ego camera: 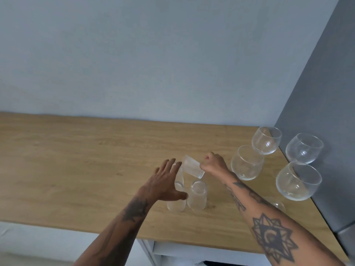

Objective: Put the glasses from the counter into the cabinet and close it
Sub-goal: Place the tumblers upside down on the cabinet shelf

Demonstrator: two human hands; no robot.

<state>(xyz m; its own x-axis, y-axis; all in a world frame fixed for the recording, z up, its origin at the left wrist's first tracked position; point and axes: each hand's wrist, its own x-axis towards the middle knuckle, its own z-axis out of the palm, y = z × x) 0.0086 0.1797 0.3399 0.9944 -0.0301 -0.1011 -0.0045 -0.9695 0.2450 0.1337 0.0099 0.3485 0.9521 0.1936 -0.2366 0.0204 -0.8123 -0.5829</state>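
Wooden surface point(76, 160) carried the glasses, all clustered toward its 3 o'clock end. Right hand point(214, 164) was closed round a ribbed tumbler point(193, 167), lifted and tilted on its side, mouth toward 10 o'clock; likely being stacked or gathered so several go in one trip. Left hand point(165, 184) was spread wide, fingers splayed, over two upright tumblers: left tumbler point(176, 205) mostly under the palm, right tumbler point(197, 196) just beside the thumb. Contact with either could not be told; probably steadying or about to grasp.

Four round bowl glasses stood at 3 o'clock of the hands: near-left point(246, 163), far-left point(266, 140), far-right point(304, 147), near-right point(298, 181), the last two hard against the grey panel point(317, 93). Placed out of the working space, I judged.

Fifth round glass point(277, 205) largely hidden behind the right forearm. Clear glass blurred into wood; rims uncertain. Cabinet interior not seen; only a white frame point(151, 248) below the surface edge, cut off at 6 o'clock.
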